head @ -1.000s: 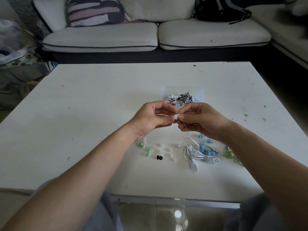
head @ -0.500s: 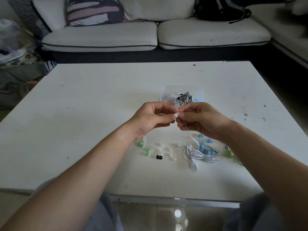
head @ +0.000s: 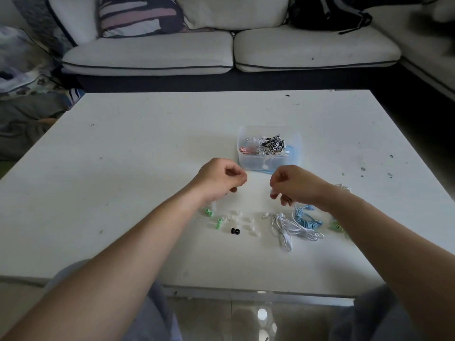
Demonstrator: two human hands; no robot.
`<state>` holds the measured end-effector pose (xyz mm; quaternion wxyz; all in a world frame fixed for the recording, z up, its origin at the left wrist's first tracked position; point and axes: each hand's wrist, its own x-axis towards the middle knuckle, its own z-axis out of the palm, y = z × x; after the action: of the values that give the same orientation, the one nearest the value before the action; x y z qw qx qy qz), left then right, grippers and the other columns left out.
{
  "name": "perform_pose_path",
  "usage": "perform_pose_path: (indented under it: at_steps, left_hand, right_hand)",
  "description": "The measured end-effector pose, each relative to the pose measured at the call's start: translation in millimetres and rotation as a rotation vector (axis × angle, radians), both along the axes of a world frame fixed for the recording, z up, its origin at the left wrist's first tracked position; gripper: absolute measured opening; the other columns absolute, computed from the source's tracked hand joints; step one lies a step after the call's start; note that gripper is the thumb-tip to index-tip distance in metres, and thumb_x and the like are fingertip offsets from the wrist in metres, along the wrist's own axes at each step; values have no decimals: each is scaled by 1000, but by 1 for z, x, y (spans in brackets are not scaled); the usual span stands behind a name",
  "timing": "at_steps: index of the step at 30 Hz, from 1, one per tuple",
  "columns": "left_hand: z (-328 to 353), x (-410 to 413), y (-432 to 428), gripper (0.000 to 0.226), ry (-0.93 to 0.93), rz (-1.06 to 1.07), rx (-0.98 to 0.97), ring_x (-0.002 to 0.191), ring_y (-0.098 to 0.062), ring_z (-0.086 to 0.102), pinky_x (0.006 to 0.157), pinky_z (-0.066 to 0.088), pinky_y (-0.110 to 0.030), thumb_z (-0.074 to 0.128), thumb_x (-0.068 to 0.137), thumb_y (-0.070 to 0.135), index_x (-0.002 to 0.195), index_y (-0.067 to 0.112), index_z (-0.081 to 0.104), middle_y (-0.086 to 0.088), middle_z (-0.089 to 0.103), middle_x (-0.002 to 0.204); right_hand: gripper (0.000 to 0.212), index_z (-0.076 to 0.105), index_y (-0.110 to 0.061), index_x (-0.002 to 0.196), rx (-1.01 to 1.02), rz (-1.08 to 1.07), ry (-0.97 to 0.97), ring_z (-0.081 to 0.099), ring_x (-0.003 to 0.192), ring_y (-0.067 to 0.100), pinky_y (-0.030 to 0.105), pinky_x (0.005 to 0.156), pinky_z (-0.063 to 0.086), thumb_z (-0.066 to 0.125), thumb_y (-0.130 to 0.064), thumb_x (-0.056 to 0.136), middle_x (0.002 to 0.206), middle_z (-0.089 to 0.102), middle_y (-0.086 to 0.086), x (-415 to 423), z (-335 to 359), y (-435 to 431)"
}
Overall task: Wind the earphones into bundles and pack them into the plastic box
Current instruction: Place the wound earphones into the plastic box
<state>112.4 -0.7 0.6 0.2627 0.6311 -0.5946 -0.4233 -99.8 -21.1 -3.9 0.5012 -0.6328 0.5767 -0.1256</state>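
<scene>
A clear plastic box [head: 246, 161] stands mid-table and holds wound earphone bundles: black-and-white, pink and white. My right hand [head: 298, 185] hovers just in front of the box and pinches one end of the white earphones [head: 286, 230]. Their cable hangs down to a loose tangle on the table. My left hand [head: 218, 178] hovers to the box's left, fingers curled with thumb against forefinger; nothing shows between them. A blue earphone bundle [head: 306, 220] lies beside the white tangle. Green earphones [head: 336, 225] peek out from behind my right forearm.
Loose ear tips lie below my left hand: green ones [head: 209, 212], a black one [head: 235, 231] and several pale ones [head: 251, 227]. A blue lid [head: 295, 153] shows at the box's right side. A sofa [head: 152, 52] runs behind the white table [head: 123, 168].
My hands, which met over one white earbud, have parted. The left moved left and the right moved right and down, keeping the white cable.
</scene>
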Motion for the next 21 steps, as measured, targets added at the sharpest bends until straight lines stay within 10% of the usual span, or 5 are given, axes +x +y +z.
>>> perform_pose_path:
  at_steps: [5, 15, 21]
  left_hand:
    - [-18, 10, 4, 13, -625, -229, -3, 92, -13, 64, 83, 54, -32, 61, 88, 23, 93, 32, 68, 12, 67, 100]
    - [-23, -2, 4, 18, -589, -444, 49, 82, -11, 65, 78, 54, -29, 68, 84, 19, 96, 32, 71, 12, 66, 93]
    - [-24, -1, 1, 21, -647, -459, 27, 83, -14, 64, 77, 55, -33, 69, 81, 12, 89, 31, 65, 12, 64, 91]
  right_hand:
    - [35, 73, -11, 77, -86, 166, 262, 51, 65, 10, 22, 58, 37, 42, -8, 91, 74, 59, -5, 5, -9, 2]
    - [41, 66, -8, 86, -225, 405, 584, 60, 84, 23, 25, 58, 38, 69, -48, 86, 88, 68, 6, 14, -27, 2]
    - [34, 49, -24, 78, -239, 464, 563, 51, 81, 17, 27, 60, 35, 79, -40, 79, 81, 53, -10, 10, -34, -1]
